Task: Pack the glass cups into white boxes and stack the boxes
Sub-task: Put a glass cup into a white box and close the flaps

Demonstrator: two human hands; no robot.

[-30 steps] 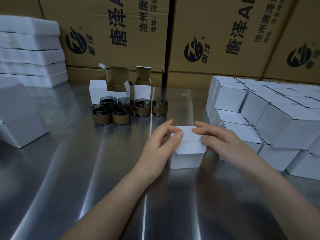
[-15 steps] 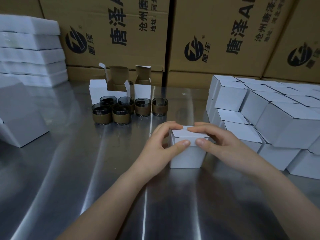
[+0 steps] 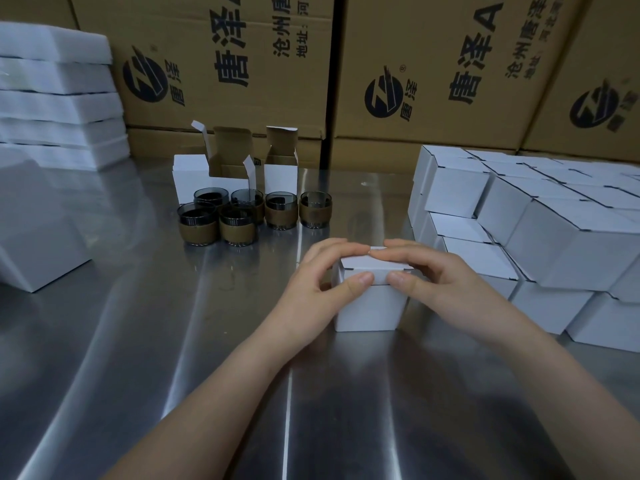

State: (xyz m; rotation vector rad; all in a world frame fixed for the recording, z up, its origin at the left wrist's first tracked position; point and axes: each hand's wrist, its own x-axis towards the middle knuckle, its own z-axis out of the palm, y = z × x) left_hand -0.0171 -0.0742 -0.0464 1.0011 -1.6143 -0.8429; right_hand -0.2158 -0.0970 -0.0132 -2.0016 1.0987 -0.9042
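Near the middle of the tabletop (image 3: pixel 138 341) we hold a small white box (image 3: pixel 367 306) with both hands curled round its top. Our left hand (image 3: pixel 311 282) grips the left side and our right hand (image 3: pixel 440 278) the right, thumbs pressing the near flap. Six glass cups (image 3: pixel 239 216) stand toward the far edge, just before the open boxes (image 3: pixel 280 168). Closed boxes (image 3: pixel 554 237) are stacked along the right edge.

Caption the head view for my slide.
Left hand and right hand grip a small white cardboard box on a steel table, six brown-banded glass cups behind.
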